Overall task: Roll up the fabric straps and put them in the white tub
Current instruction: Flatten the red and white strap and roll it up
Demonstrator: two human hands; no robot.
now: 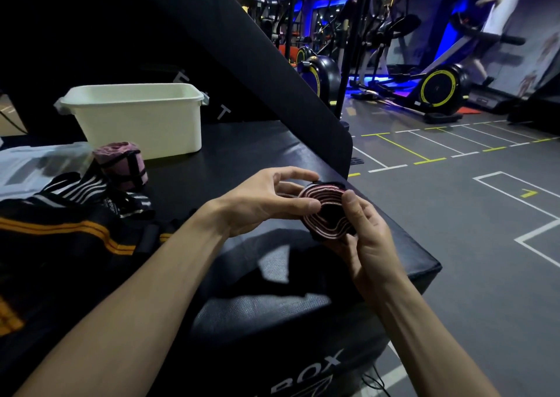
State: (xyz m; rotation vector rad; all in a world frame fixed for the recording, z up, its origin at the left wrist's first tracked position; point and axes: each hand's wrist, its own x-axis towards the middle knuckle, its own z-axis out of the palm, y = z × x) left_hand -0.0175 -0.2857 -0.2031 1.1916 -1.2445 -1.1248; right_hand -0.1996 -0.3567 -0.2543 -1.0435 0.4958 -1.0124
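A loosely coiled black-and-pink fabric strap (pixel 324 212) is held edge-on above the right corner of the black padded box (pixel 236 160). My left hand (pixel 266 199) pinches its left side with thumb and fingers. My right hand (pixel 366 233) cups it from below, thumb on its top right. The white tub (pixel 136 118) stands at the back left of the box. A rolled pink strap (pixel 122 163) with black bands sits in front of the tub. Unrolled black-and-white striped straps (pixel 91 193) and a black one with orange stripes (pixel 60 230) lie at the left.
A clear plastic bag (pixel 27 163) lies at the far left. A slanted black pad (pixel 212 48) rises behind the tub. To the right is gym floor with painted lines (pixel 454 154), exercise machines (pixel 439 87) and a person on a treadmill (pixel 497 12).
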